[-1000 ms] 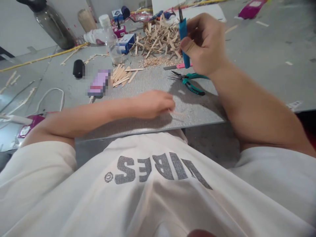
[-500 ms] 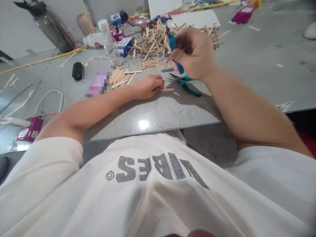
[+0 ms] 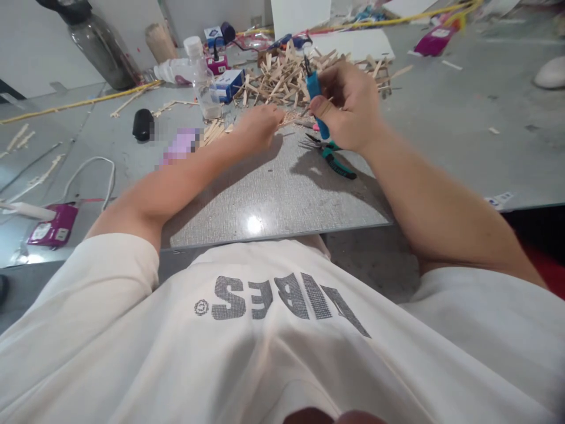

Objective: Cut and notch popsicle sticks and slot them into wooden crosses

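My right hand [image 3: 348,106] is raised over the table, its fingers wrapped round a blue-handled tool [image 3: 316,103] with a narrow dark tip pointing up. My left hand [image 3: 260,126] is closed, with a thin wooden stick [image 3: 289,122] showing beyond its fingertips, near the pile of wood shavings. Just below my right hand lie green-and-black pliers [image 3: 335,162], jaws apart and pointing left. Flat wooden sticks [image 3: 214,131] are partly hidden behind my left forearm. A small pink-and-grey item [image 3: 314,125] lies close to the blue tool.
A heap of wooden sticks [image 3: 282,73] fills the back middle. Left of it stand a clear plastic bottle [image 3: 205,88] and a blue-and-white box [image 3: 230,84]. A black case [image 3: 143,125], a purple power strip [image 3: 55,225] and a large dark bottle [image 3: 99,47] are further left.
My left hand has moved away from me, toward the shavings, with the stick lifted off the near tabletop. My right hand still holds the blue tool up. The view has shifted slightly.
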`<state>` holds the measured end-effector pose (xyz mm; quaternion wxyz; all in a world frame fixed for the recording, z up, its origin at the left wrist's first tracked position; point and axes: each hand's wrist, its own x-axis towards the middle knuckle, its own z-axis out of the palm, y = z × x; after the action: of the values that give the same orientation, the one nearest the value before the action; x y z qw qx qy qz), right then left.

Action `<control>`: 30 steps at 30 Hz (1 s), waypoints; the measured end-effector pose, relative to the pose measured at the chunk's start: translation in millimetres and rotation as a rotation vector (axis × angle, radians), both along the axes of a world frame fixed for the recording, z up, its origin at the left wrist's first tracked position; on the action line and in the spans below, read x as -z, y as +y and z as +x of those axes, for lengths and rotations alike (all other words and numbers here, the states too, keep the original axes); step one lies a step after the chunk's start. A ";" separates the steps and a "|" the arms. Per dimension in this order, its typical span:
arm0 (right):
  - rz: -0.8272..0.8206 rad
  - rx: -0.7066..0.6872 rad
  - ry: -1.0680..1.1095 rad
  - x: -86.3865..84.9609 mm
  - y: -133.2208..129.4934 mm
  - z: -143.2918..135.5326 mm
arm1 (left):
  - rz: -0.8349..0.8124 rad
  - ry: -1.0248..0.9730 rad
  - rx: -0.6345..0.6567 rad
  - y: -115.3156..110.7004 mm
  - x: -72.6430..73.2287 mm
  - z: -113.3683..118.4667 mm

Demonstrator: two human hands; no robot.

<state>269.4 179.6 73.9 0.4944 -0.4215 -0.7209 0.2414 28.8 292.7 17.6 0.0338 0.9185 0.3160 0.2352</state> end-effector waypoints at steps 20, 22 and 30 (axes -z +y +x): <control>-0.494 -0.259 0.052 44.5 -38.5 -64.2 | -0.566 -0.542 -0.170 -167.6 -13.1 -78.8; -0.488 -0.296 0.097 44.8 -46.1 -62.0 | -0.619 -0.604 -0.175 -169.6 -11.8 -79.0; -0.460 -0.259 0.174 47.2 -37.6 -62.0 | -0.649 -0.608 -0.129 -161.5 -10.0 -74.2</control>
<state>207.4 142.0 26.7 0.4105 -0.4046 -0.6499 0.4954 -45.4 131.2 27.6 0.3970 0.7279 0.4056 0.3849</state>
